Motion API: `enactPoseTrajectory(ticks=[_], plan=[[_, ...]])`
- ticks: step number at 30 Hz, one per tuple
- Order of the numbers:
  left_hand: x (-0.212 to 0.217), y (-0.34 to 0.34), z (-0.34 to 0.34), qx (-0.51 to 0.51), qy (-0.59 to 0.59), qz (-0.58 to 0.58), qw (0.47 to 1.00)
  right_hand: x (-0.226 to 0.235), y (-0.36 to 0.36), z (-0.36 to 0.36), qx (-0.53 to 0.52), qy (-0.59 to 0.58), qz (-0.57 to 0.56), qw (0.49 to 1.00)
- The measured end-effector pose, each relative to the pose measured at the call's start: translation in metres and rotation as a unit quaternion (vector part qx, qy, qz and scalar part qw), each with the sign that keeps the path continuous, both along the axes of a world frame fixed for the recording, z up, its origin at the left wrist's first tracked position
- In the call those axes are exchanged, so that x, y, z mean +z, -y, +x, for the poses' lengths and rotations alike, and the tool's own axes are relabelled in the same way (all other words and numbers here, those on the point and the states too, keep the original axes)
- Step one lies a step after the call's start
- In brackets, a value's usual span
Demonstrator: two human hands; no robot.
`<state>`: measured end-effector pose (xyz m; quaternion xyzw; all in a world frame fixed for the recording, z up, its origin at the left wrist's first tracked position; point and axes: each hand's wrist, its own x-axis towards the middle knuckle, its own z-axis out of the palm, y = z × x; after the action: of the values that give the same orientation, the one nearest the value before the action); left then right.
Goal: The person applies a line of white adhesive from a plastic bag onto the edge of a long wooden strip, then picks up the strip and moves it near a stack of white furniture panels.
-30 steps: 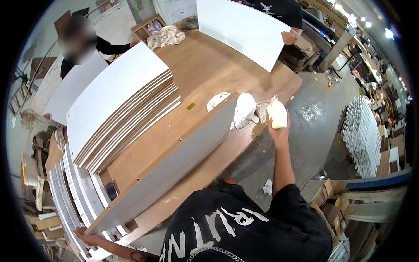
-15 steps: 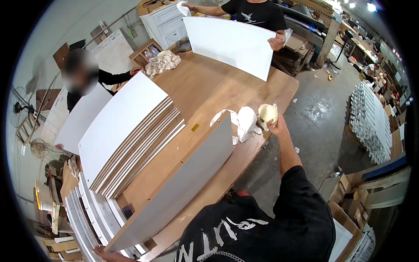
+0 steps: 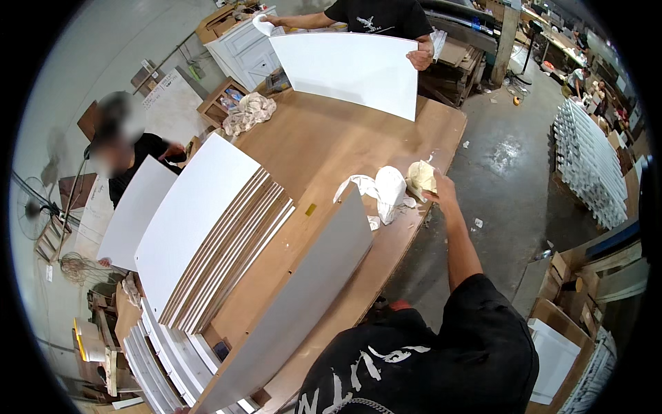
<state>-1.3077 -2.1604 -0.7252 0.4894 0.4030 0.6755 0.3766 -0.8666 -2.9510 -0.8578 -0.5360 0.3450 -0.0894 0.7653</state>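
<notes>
A white panel (image 3: 303, 303) with a bare wooden edge stands tilted on its long edge along the near side of the brown table. At its lower left end, a sliver of my left hand (image 3: 182, 410) shows at the picture's bottom edge, closed on the panel's end; most of that hand is cut off. My right arm reaches past the far end of the panel, and my right hand (image 3: 445, 185) is closed round a crumpled cream cloth (image 3: 421, 178) above the table's right edge. White cloths (image 3: 391, 193) lie bunched beside it on the table.
A stack of white panels (image 3: 207, 200) rests on the brown table (image 3: 345, 131). Across it, a co-worker holds a white panel (image 3: 352, 72) and a white pad. At left, another person holds a panel (image 3: 138, 214). A crumpled rag (image 3: 249, 114) lies near the far corner.
The whole view has shifted slightly, leaving less of my left hand showing. The person at left has drawn a hand back from near the rag. My right hand still holds the cream cloth.
</notes>
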Motion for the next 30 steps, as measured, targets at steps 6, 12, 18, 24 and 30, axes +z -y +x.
enactPoseTrajectory(ticks=[6,12,18,24,30], plan=[[0.004,0.014,0.013,-0.020,-0.004,0.010,1.000,-0.053,0.011,-0.028,-0.049,-0.004,-0.168,0.985],[0.001,0.013,0.013,-0.006,0.004,0.005,1.000,-0.075,-0.030,-0.056,0.010,-0.119,-0.332,0.936],[0.003,0.013,0.014,0.018,-0.003,0.001,1.000,-0.022,-0.095,-0.032,0.048,-0.068,-0.583,0.808],[0.012,0.019,0.021,0.025,0.015,-0.001,1.000,-0.039,-0.131,0.019,0.042,-0.104,-0.592,0.798],[0.015,0.029,0.027,0.017,0.039,0.014,0.999,-0.031,-0.125,0.048,0.065,-0.116,-0.520,0.844]])
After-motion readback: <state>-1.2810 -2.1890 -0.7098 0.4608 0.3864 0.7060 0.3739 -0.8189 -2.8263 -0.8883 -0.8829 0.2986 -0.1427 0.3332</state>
